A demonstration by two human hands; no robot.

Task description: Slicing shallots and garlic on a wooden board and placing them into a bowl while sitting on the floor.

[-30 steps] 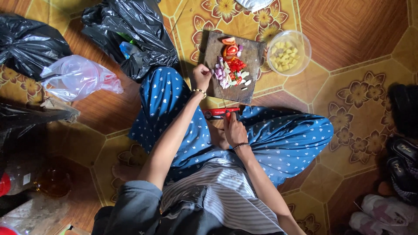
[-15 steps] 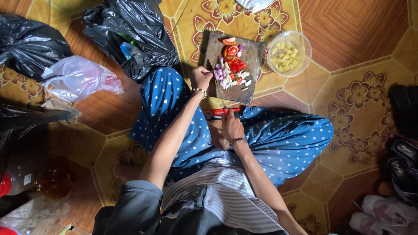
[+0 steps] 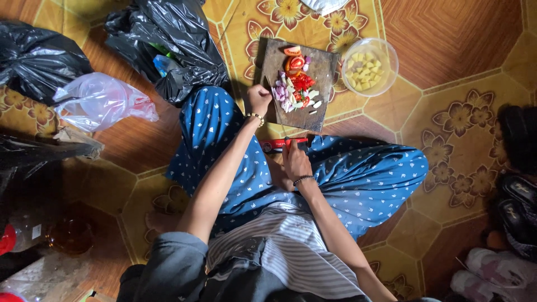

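Patterned floor tiles carry a wooden cutting board (image 3: 299,84), its long axis running away from the seated person. Near its left edge, the left hand (image 3: 258,99) is curled shut on a knife (image 3: 272,92). Below the board's near end, the right hand (image 3: 295,162) rests narrow on a red tool (image 3: 282,144); its grip is unclear. 1 clear bowl (image 3: 386,61) sits just right of the board.

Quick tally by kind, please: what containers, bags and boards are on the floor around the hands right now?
Cutting boards: 1, the wooden board under the left hand
Clear bowls: 1, the bowl of yellow pieces
Black bags: 2, one beside the knee, one at far left
Clear bags: 1
Total: 5
The right hand rests by a red item.
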